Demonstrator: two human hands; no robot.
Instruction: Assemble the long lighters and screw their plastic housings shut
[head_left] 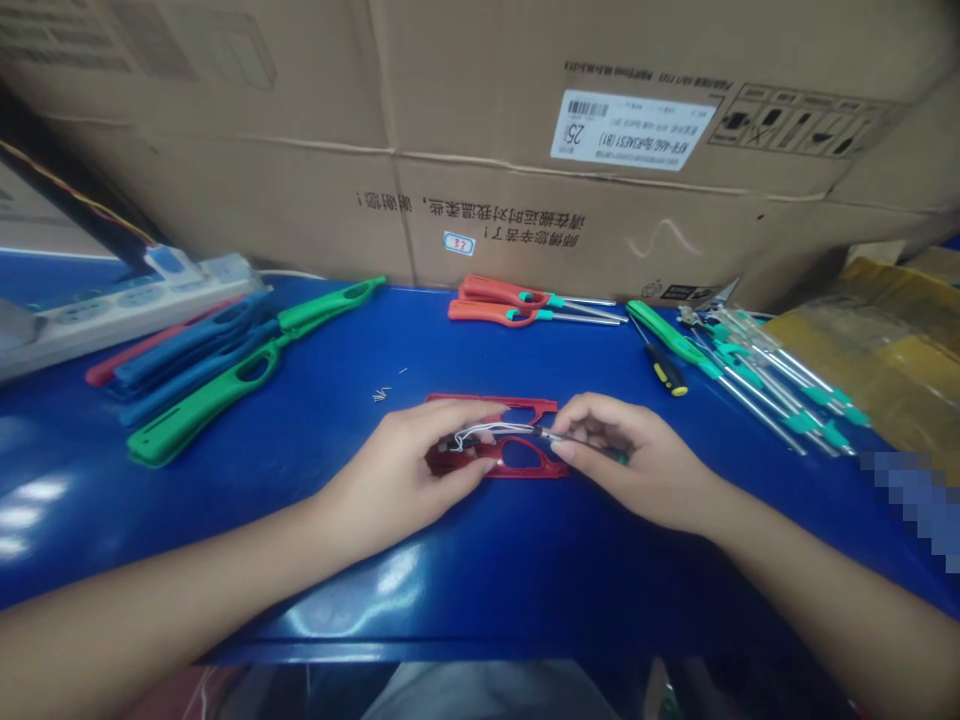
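Two red lighter casing halves (556, 468) lie on the blue table in front of me, one behind the other. Over them, my left hand (401, 455) is curled around a dark small part with white wires (471, 431); its thumb rests at the nearer casing half. The wires run right toward a thin rod (576, 439) with a green end. My right hand (626, 450) pinches that rod between thumb and fingers. The fingers partly hide what lies inside both grips.
Green and blue casings (202, 405) lie at left beside a white power strip (142, 310). Small screws (381, 395) are scattered behind my left hand. Assembled orange lighters (491, 312), a black-yellow screwdriver (666, 372) and several metal lighter tubes (780, 385) lie before a cardboard box (285, 150).
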